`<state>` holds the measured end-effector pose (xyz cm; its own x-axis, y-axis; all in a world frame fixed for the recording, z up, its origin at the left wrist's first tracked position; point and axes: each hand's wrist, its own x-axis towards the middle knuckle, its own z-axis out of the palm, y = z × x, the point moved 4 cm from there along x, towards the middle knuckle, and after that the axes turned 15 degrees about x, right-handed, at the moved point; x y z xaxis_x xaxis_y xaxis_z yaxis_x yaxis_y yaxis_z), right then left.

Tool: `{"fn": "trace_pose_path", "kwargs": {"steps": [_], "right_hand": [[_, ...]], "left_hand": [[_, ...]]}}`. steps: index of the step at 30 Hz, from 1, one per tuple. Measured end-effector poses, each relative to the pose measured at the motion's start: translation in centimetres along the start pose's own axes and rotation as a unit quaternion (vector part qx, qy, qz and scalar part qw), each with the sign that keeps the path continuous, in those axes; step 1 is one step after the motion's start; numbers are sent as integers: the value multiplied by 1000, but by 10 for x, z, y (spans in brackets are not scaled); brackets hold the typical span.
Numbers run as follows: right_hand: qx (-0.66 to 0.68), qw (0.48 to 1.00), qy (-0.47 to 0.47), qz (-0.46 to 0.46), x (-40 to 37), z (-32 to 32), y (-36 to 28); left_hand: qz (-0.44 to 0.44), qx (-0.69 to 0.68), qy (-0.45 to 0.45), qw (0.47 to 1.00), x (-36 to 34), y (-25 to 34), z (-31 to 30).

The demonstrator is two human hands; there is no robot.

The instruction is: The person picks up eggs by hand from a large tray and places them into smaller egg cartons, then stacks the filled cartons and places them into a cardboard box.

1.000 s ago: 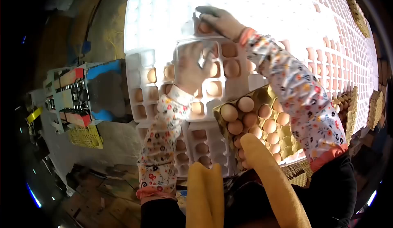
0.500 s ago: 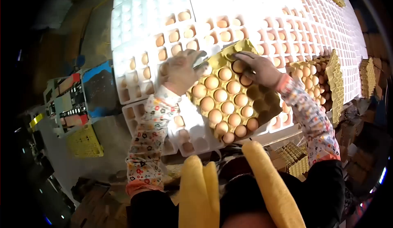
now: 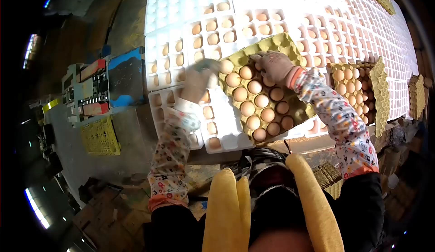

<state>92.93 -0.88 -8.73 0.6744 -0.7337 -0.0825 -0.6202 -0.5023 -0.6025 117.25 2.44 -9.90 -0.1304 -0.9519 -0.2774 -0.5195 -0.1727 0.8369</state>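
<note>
A yellowish moulded egg tray (image 3: pixel 235 54), partly filled with brown eggs (image 3: pixel 261 100), rests tilted on white foam trays. My right hand (image 3: pixel 276 66), gloved, is over its far part with curled fingers around an egg (image 3: pixel 258 65). The palm hides some cups beneath it. My left hand (image 3: pixel 199 82) is smeared by motion at the left side of the egg tray, over the foam tray (image 3: pixel 229 120). A single egg (image 3: pixel 226 66) sits by the tray's left corner, near the left fingertips.
Foam trays with more eggs (image 3: pixel 213 39) spread away from me. To the right stands another filled egg tray (image 3: pixel 349 88) beside an upright yellow carton tray (image 3: pixel 378 96). At left are a machine with a blue-edged top (image 3: pixel 127 80) and a yellow plastic grid (image 3: pixel 100 136).
My right hand has moved leftward over the egg tray, and its fingers have curled onto an egg. My left hand has shifted slightly nearer me and blurred. The whole view has shifted.
</note>
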Motion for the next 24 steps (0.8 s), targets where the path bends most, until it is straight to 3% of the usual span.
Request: {"fn": "trace_pose_path", "kwargs": {"steps": [1,2,3,4,5,6,7,8,9,10,11,12,13,17,18,19,20,21,23,24], "right_hand": [[66,997,-7,27,2,-3,0],[126,990,-17,53,3,-14,5],[184,979,-29,80,1,-22,10],[398,901,-38,172,-11,-24,24],[560,810,65,161,-26,-23,39],[577,803,87,117,-30,-35,35],[614,771,45,161,-35,-36,33],[644,736,6,207,-40,-38,30],[614,762,-31,205,-32,-33,22],[422,895,-49,138,-20,-32,11],[207,974,-62,65,-7,-27,-3],[87,995,-52,22,3,-19,-15],[-32,998,-45,-21,12,-8,-28],[-109,976,-190,6,40,7,-41],[-63,984,-166,31,34,-2,-40],[125,981,-115,92,22,-8,-33],[304,939,-61,146,5,-10,-24],[471,860,-6,193,-13,-8,-13],[593,796,84,87,-54,5,1],[500,858,113,46,-66,-10,-16]], "left_hand": [[11,175,-74,982,-21,36,15],[72,384,-28,920,-31,40,31],[126,570,20,812,-37,36,48],[88,551,3,830,-36,25,57],[105,558,20,823,-34,19,57],[122,565,36,815,-34,22,55],[139,573,46,806,-38,22,54],[174,529,117,822,-44,13,55],[145,467,95,867,-46,12,50],[116,404,77,904,-47,14,43],[85,340,58,935,-48,14,39],[42,134,83,987,-49,7,38],[16,95,77,992,-54,3,39],[-44,-97,97,990,-63,-27,40],[-50,-180,101,977,-62,-47,44],[-53,-264,104,957,-62,-37,41],[-68,-414,64,906,-71,-25,42],[-78,-424,65,900,-72,-20,41],[-106,-436,58,892,-79,-19,39],[-119,-426,43,896,-79,-17,35]]}}
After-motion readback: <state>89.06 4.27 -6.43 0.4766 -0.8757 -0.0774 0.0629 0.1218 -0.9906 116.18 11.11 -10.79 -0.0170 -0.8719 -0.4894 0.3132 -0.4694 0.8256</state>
